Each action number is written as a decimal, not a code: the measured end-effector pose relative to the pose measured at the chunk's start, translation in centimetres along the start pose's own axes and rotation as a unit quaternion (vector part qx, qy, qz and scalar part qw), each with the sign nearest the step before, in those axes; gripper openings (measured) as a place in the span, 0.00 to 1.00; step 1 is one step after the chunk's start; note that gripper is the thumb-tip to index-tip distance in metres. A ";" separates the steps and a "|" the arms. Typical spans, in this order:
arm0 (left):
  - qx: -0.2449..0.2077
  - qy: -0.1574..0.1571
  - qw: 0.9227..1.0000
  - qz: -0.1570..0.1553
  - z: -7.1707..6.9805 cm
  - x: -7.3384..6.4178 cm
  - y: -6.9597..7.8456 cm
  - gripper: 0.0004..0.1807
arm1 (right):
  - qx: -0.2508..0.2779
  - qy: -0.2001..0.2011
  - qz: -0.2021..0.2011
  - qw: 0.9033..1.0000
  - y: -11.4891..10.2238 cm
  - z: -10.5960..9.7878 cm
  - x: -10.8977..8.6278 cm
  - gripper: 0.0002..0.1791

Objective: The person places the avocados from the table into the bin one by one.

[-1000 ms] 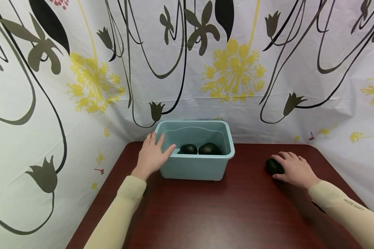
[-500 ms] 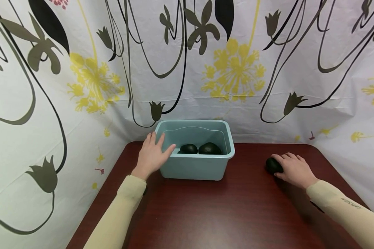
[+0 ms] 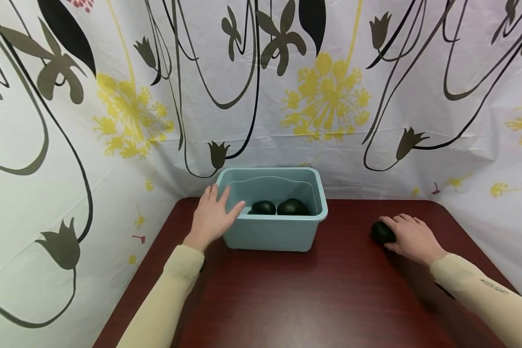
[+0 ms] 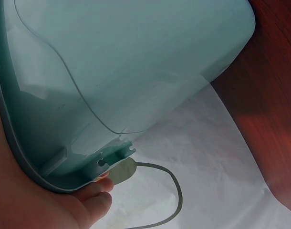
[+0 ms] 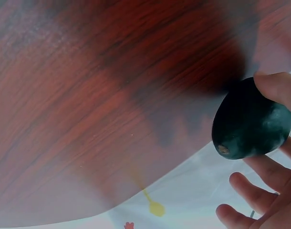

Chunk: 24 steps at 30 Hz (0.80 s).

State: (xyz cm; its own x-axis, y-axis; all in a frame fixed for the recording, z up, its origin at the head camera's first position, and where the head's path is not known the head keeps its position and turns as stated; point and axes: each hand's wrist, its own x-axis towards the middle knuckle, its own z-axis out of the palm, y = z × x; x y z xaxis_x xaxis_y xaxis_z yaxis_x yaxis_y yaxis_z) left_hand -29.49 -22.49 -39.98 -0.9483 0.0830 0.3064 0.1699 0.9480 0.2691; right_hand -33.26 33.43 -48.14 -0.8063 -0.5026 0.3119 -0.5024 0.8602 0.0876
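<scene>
My left hand [image 3: 210, 220] rests at the left front corner of a light blue plastic bin [image 3: 269, 236], fingers spread. The left wrist view has the palm along the bin's rim [image 4: 22, 160], with fingertips [image 4: 100, 205] just past it. Two dark green avocados [image 3: 293, 207] show inside the bin, partly hidden by its front wall. Off to the right, my right hand [image 3: 414, 239] holds another avocado [image 3: 382, 233] at the table. Seen from the right wrist, the thumb lies on one side of this avocado [image 5: 250, 121] and fingers on the other; its stem end shows.
The dark red wooden table [image 3: 296, 299] runs back to a white cloth [image 3: 330, 159] with a plant and flower print, which hangs behind and at the left. The bin stands near the table's back edge.
My right hand shifts only very slightly, still on the same avocado. The left hand, the bin and the avocados inside it stay in place.
</scene>
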 end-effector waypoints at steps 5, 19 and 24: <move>0.000 -0.001 1.000 0.002 -0.1 0.0 0.0 0.52 | 0.007 0.010 -0.007 1.000 -0.1 -0.3 -0.3 0.43; 0.004 -0.003 1.000 0.002 0.2 0.0 -0.2 0.52 | -0.008 0.008 0.008 1.000 0.2 0.6 -0.4 0.43; -0.001 -0.002 1.000 0.000 0.0 0.0 -0.1 0.52 | -0.008 -0.003 0.018 1.000 0.3 0.6 -0.1 0.43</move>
State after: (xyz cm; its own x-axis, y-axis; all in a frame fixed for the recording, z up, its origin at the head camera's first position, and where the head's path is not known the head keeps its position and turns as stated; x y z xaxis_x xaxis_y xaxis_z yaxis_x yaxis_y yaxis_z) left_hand -29.52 -22.56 -40.04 -0.9492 0.0849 0.3030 0.1709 0.9476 0.2698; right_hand -33.49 33.68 -48.74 -0.8252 -0.4720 0.3101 -0.4685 0.8788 0.0909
